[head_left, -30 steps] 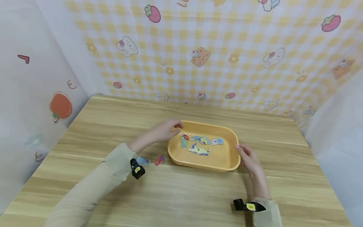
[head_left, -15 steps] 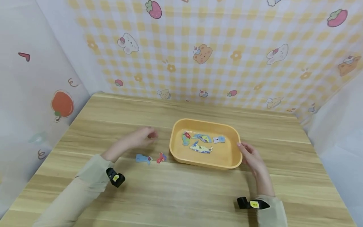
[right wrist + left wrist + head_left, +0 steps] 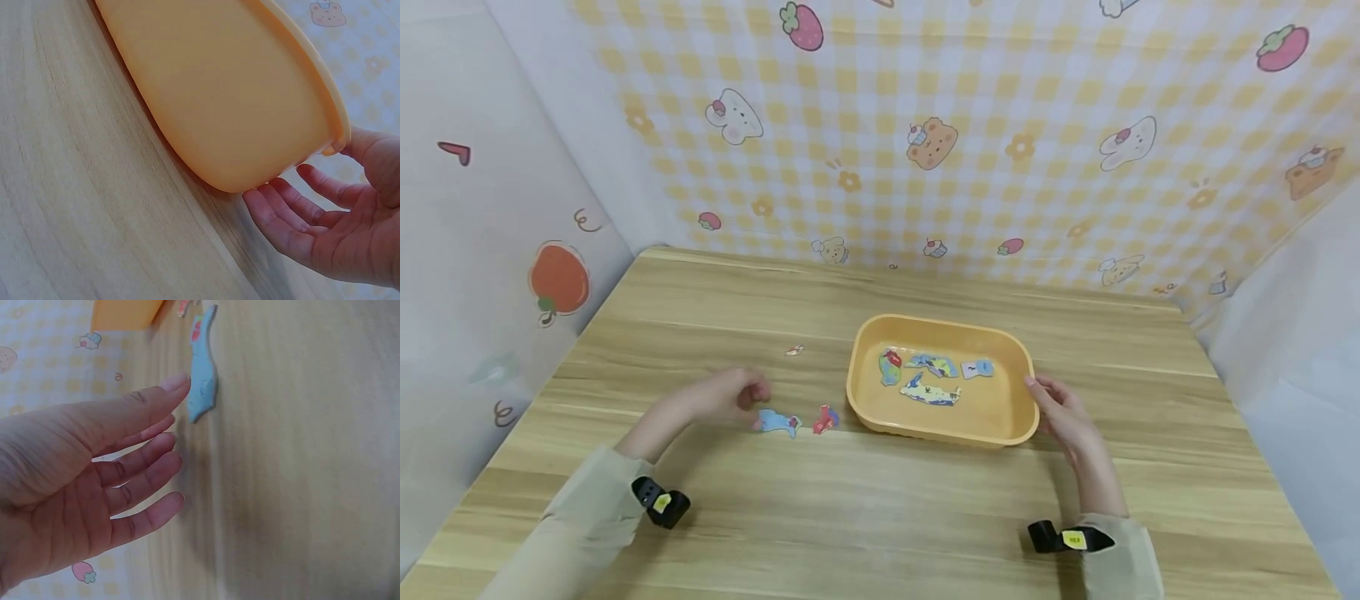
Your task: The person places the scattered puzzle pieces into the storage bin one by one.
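My left hand (image 3: pixel 726 396) hovers at the left of the table, fingers loosely bent and holding nothing. Just beyond its thumb lies a light blue puzzle piece (image 3: pixel 203 384), a gap too small to judge between them. A red and blue puzzle piece (image 3: pixel 825 419) lies between that one and the yellow tray (image 3: pixel 940 429). Farther back is a tiny orange-and-white piece (image 3: pixel 795 350). My right hand (image 3: pixel 337 225) holds the tray's right end, thumb at the rim and fingertips against the outer wall. Several irregular, map-like pieces (image 3: pixel 930 391) lie flat inside the tray.
The wood-grain table (image 3: pixel 865 517) runs back to a yellow checked cloth (image 3: pixel 850 108) with cartoon prints. White sheets (image 3: pixel 467 275) hang at both sides. A black camera (image 3: pixel 660 502) is strapped to each wrist.
My left hand has drawn away from the tray's left end, moving left and nearer to me, beside the blue piece. The tiny orange-and-white piece now shows. My right hand stays on the tray.
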Demonstrator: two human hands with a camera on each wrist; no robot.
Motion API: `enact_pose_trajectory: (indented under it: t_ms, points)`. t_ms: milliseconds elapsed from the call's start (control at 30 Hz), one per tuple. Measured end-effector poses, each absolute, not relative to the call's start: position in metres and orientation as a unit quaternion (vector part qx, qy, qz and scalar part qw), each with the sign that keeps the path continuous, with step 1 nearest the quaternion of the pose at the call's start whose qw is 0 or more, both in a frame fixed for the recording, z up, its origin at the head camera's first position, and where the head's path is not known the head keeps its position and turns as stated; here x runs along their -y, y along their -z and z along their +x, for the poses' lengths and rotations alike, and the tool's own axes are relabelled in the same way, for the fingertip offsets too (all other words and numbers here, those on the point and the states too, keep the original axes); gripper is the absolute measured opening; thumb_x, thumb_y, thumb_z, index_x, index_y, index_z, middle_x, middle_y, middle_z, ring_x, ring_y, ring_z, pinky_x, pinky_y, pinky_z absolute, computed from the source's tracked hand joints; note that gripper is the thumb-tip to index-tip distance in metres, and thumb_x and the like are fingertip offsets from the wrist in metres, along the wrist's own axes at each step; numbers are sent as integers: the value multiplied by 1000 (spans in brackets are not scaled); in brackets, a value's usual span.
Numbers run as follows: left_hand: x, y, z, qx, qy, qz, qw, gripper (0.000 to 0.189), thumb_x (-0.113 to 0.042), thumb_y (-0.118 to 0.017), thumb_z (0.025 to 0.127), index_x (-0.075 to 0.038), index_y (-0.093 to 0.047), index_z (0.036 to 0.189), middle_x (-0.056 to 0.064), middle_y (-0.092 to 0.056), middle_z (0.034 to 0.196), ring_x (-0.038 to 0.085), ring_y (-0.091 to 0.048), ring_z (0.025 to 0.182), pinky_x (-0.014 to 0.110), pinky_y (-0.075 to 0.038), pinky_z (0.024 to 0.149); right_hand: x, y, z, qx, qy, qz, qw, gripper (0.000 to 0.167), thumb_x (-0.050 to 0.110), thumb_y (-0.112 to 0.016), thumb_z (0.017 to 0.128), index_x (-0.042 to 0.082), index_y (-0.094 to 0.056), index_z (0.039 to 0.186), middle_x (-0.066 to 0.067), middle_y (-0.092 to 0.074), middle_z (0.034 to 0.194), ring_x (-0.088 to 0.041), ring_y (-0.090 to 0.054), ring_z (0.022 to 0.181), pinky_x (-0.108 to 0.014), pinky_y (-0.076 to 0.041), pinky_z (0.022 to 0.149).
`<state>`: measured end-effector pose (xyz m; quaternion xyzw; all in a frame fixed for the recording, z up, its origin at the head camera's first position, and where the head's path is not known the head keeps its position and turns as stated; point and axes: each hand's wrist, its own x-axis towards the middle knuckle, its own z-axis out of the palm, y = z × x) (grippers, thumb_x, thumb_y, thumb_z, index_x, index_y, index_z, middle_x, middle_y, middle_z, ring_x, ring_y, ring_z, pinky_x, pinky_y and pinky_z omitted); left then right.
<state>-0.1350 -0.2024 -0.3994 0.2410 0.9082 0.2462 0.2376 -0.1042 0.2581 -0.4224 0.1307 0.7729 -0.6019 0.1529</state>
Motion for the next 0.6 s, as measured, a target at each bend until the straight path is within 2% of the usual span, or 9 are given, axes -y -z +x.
enact_pose_trajectory:
  t_ms: [133,333,600]
  points:
    - [206,407,-132,-910,-254,231,231,37,-17,-77,68,-1,-60,97,6,-57,91,16,-52,84,30,-47,75,-258,421,-104,-773,602,128,155,68,41,-42,95,-8,-23,138,-13,-45,121,1,-58,82,-18,-52,75]
    - [206,418,-131,-907,-269,246,211,28,-14,-76,69,-4,-61,90,4,-54,85,13,-47,78,21,-42,67,-259,423,-103,-776,599,123,154,68,42,-42,94,-8,-24,137,-16,-43,124,0,-57,85,-19,-52,77]
    - [202,417,-127,-905,-283,237,214,26,-10,-75,71,-5,-55,86,3,-52,82,13,-46,76,19,-40,64,-259,424,-103,-776,600,126,149,69,43,-42,94,-7,-25,138,-21,-39,131,0,-56,87,-20,-52,78]
